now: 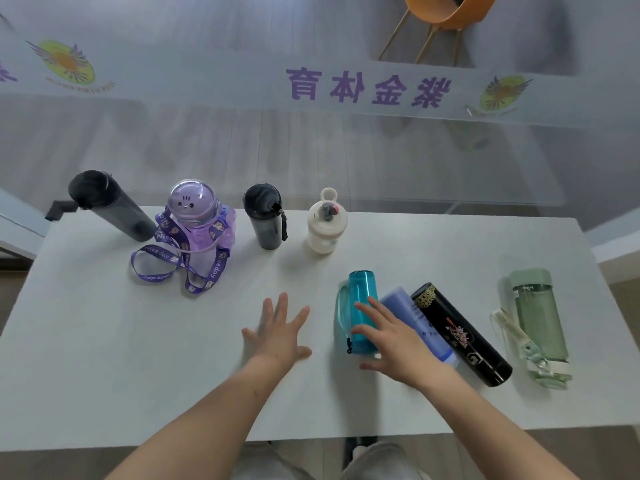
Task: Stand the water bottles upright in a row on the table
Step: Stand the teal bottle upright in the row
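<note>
Several bottles stand upright along the far side of the white table (138, 358): a tall dark grey bottle (114, 207), a purple bottle with a lanyard (199, 226), a short black bottle (265, 218) and a cream bottle (325, 226). On the right lie a teal bottle (360, 306), a blue-purple bottle (412, 313), a black patterned bottle (460, 334) and a green bottle (538, 323). My right hand (394, 341) hovers with fingers spread over the teal and blue-purple bottles, not gripping. My left hand (280, 330) is open above the bare table, left of the teal bottle.
A glass partition with purple lettering stands just behind the table's far edge. An orange chair (446, 12) is beyond it at the top right. The table's near edge runs below my forearms.
</note>
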Action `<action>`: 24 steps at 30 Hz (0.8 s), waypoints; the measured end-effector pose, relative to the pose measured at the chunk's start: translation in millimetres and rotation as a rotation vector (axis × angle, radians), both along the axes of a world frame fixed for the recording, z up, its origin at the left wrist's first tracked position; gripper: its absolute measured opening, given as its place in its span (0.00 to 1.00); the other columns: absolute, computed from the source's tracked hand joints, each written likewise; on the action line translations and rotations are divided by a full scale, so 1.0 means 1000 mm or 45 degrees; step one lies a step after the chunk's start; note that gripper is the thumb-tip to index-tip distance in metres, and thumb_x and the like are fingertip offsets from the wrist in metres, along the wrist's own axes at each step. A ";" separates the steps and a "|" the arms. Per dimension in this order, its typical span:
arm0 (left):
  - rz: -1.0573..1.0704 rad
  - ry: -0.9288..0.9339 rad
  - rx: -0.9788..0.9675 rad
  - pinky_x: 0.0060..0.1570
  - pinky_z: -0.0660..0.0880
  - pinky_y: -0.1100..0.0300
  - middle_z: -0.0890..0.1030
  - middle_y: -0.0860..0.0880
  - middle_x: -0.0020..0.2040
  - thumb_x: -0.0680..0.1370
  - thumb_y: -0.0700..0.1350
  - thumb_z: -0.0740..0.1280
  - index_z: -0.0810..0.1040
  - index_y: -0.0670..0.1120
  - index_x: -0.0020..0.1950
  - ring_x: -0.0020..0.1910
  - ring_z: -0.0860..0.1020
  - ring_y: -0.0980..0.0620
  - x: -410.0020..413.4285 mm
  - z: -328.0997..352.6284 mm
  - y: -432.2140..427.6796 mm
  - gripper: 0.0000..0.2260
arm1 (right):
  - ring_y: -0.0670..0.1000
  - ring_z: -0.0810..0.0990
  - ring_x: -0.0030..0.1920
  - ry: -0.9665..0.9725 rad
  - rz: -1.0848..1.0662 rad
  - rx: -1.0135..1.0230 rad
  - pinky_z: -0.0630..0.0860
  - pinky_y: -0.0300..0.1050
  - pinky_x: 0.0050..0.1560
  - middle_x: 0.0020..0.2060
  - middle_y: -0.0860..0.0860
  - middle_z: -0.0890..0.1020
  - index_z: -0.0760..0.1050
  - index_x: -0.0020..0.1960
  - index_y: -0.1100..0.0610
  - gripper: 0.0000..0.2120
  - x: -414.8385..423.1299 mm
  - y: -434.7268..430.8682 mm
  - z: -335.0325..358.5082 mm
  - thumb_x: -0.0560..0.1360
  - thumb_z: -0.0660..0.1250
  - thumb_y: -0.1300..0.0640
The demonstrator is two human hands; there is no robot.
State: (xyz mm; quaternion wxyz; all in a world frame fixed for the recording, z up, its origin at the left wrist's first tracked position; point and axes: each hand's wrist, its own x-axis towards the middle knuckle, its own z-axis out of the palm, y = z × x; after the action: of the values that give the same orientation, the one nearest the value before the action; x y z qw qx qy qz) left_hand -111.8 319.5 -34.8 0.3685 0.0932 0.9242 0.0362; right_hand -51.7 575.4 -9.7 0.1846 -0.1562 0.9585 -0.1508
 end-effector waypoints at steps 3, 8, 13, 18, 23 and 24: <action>0.082 0.009 -0.010 0.68 0.63 0.27 0.34 0.53 0.84 0.79 0.63 0.69 0.45 0.69 0.82 0.82 0.34 0.44 0.001 -0.004 0.008 0.41 | 0.55 0.58 0.83 0.092 0.030 0.015 0.82 0.54 0.56 0.82 0.49 0.64 0.79 0.64 0.47 0.19 -0.006 0.005 -0.001 0.74 0.76 0.48; 0.233 0.054 -0.002 0.70 0.64 0.30 0.35 0.54 0.84 0.82 0.60 0.66 0.46 0.67 0.83 0.83 0.36 0.45 0.009 -0.010 0.021 0.37 | 0.55 0.60 0.82 0.117 0.035 -0.082 0.79 0.55 0.62 0.81 0.47 0.67 0.81 0.67 0.43 0.17 -0.024 0.014 0.004 0.78 0.72 0.43; 0.408 0.041 0.044 0.71 0.64 0.32 0.38 0.54 0.84 0.83 0.59 0.64 0.49 0.68 0.82 0.83 0.38 0.45 0.018 -0.006 0.043 0.33 | 0.50 0.68 0.77 -0.024 -0.239 -0.340 0.67 0.50 0.74 0.77 0.44 0.72 0.78 0.71 0.41 0.21 -0.055 0.026 0.031 0.79 0.71 0.41; 0.510 0.058 0.019 0.70 0.65 0.32 0.37 0.52 0.84 0.83 0.62 0.63 0.49 0.69 0.82 0.82 0.36 0.44 0.020 -0.001 0.065 0.32 | 0.50 0.82 0.58 -0.109 -0.649 -0.716 0.78 0.51 0.61 0.58 0.44 0.85 0.81 0.64 0.42 0.15 -0.100 0.035 0.052 0.79 0.71 0.42; 0.470 0.067 -0.013 0.68 0.62 0.25 0.35 0.51 0.84 0.81 0.64 0.66 0.47 0.69 0.82 0.82 0.35 0.44 0.014 0.000 0.083 0.36 | 0.49 0.83 0.56 -0.134 -0.889 -0.934 0.78 0.45 0.55 0.54 0.48 0.85 0.82 0.62 0.45 0.13 -0.129 0.050 0.059 0.80 0.70 0.43; 0.455 0.074 -0.010 0.68 0.62 0.24 0.34 0.51 0.84 0.80 0.64 0.67 0.46 0.69 0.82 0.82 0.35 0.44 0.012 0.000 0.087 0.37 | 0.50 0.83 0.57 -0.152 -0.916 -0.946 0.79 0.48 0.57 0.55 0.50 0.85 0.81 0.62 0.45 0.13 -0.132 0.052 0.059 0.80 0.70 0.43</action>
State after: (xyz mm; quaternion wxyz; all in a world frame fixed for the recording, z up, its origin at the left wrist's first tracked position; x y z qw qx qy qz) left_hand -99.6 406.5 -34.5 0.3296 -0.0730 0.9365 0.0950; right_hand -184.0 627.8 49.3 0.1076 0.1372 0.8212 -0.5433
